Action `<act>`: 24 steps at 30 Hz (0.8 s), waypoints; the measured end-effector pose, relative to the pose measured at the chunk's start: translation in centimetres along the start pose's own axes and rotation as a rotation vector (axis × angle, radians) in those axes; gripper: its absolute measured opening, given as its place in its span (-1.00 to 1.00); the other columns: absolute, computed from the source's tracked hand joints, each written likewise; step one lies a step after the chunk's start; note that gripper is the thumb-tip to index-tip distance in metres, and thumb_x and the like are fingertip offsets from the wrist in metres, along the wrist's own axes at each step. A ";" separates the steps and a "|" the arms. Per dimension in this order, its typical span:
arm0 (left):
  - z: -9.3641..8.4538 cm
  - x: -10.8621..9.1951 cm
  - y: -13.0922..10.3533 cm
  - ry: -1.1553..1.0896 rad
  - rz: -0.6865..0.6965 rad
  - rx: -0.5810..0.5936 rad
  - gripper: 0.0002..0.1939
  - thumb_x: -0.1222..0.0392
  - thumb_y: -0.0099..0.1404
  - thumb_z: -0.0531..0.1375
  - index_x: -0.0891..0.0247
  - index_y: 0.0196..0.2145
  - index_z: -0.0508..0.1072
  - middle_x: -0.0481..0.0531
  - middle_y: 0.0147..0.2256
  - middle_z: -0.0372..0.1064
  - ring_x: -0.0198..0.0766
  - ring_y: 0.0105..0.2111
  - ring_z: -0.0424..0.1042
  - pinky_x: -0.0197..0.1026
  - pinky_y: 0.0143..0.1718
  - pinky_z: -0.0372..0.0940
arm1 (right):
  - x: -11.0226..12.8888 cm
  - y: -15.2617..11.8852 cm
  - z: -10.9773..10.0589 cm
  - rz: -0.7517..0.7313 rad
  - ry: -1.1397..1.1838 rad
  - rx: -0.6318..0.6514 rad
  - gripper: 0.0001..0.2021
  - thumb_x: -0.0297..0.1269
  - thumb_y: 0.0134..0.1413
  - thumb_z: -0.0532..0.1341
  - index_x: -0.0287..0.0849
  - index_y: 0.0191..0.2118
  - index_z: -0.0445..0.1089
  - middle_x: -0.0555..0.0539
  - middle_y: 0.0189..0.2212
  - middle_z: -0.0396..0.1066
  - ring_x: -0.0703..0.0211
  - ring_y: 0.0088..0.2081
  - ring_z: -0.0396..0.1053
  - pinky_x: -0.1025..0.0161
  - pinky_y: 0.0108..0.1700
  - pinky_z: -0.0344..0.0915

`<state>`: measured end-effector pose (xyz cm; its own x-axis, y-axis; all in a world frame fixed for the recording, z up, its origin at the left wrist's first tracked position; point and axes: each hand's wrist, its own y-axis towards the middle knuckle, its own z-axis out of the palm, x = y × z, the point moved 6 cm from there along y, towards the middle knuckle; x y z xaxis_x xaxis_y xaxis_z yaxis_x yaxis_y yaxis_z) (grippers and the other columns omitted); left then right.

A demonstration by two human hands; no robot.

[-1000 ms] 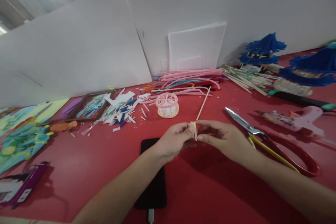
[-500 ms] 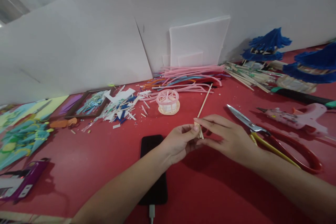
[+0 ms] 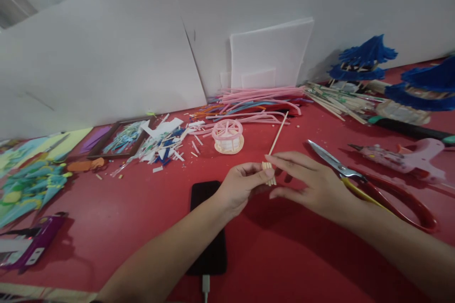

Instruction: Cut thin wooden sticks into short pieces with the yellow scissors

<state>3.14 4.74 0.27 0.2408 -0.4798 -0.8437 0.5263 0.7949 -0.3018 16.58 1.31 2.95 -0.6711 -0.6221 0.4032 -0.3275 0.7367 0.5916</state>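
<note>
My left hand [image 3: 245, 182] is closed, thumb and fingers pinching a small bundle of short wooden sticks [image 3: 270, 181] set side by side. My right hand [image 3: 309, 177] curves around the right side of the bundle, thumb and fingers apart, its fingertips close to the sticks. A long thin wooden stick [image 3: 278, 133] slants up and away beyond the right fingertips; its near end is hidden, so I cannot tell whether it is held or lies on the table. Past my hands stands a small round model [image 3: 228, 136] with a pink spoked top and a pale base.
Red-handled scissors [image 3: 355, 175] and a pink glue gun [image 3: 401, 157] lie at right, near blue-roofed models [image 3: 362, 59]. A black phone [image 3: 208, 251] with a cable lies under my left forearm. Pink strips [image 3: 263, 94], wooden sticks [image 3: 341, 102] and scraps [image 3: 167, 144] lie farther back.
My right thumb and fingers have parted slightly from the bundle, and more of the short sticks show. My left hand keeps its pinch.
</note>
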 end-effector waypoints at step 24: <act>-0.1 0.4 -0.4 0.041 -0.019 -0.034 -0.53 -0.02 -0.24 0.57 0.33 -0.50 0.53 -0.12 -0.54 0.42 -0.42 -0.50 0.39 -0.26 -0.31 0.38 | -0.2 0.2 -0.5 0.018 0.079 0.058 -0.68 -0.01 0.25 0.20 -0.05 -0.01 0.50 -0.16 -0.13 0.57 0.08 -0.16 0.56 0.11 -0.12 0.52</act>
<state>2.95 4.28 0.00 0.1975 -0.4799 -0.8548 0.5020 0.7985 -0.3323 16.97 1.43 3.33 -0.6232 -0.6263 0.4685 -0.3559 0.7605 0.5432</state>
